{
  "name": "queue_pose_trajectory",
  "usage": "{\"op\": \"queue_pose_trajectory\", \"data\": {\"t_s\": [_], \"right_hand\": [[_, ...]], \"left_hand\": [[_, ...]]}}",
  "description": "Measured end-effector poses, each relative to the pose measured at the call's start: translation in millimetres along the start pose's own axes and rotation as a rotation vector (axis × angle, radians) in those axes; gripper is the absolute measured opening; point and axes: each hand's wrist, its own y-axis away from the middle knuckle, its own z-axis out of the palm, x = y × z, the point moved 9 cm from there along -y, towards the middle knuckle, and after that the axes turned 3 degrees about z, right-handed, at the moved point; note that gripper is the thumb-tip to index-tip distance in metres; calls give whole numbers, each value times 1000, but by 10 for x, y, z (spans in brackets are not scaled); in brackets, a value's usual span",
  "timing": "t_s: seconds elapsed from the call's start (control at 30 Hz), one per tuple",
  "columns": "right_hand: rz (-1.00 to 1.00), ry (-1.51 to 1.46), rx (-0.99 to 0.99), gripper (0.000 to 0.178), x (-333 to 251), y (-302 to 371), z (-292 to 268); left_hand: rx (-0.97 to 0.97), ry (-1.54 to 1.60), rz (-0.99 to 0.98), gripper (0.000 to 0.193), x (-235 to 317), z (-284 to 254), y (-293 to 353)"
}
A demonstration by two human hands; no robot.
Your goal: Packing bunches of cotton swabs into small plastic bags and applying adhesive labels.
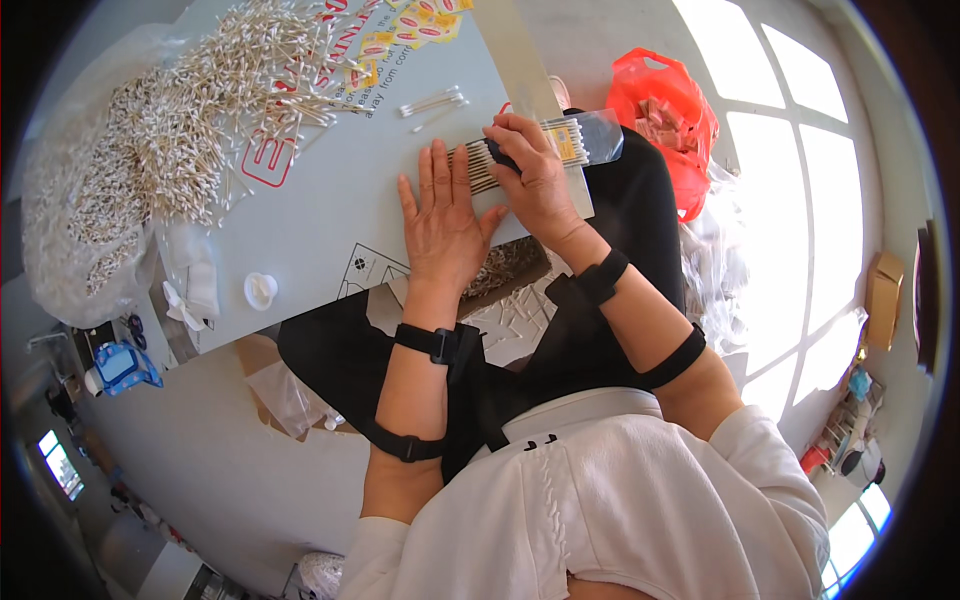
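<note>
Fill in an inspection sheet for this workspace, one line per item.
Surface: pale tabletop with printed lettering.
Job's things: row of swabs, a clear sleeve at its right end.
Clutter: large swab pile at left, a few loose swabs, yellow slips, small white cup.
Left hand: flat, at the row's left end.
Right hand: fingers bent around a dark object; its kind is unclear.
Cables: nothing seen.
Surroundings: red plastic bag off the table, right.

Swab heap (pixel 190 130) on the table (pixel 340 210), left of the swab row (pixel 480 167), carrier bag (pixel 692 155) farther right
</note>
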Motion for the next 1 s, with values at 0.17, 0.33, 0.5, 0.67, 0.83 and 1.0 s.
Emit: {"op": "queue_pose_trajectory", "data": {"t_s": [0.17,0.33,0.5,0.67,0.83,1.0], "right_hand": [[-64,252,42,29,-43,9,-23],[30,282,-93,29,70,-75,45],[-8,-109,25,36,-117,-33,18],[-29,-150,15,37,-75,69,200],[-147,207,-5,42,-134,-51,-289],[-178,892,-144,61,223,-72,-577]], "left_hand": [[14,12,14,86,1,-5,1],[33,17,40,83,27,-20,-5],[40,-26,27,83,4,-15,12],[16,-96,8,80,34,32,-11],[9,-5,-11,79,-1,46,18],[33,-17,3,81,70,38,-33]]}}
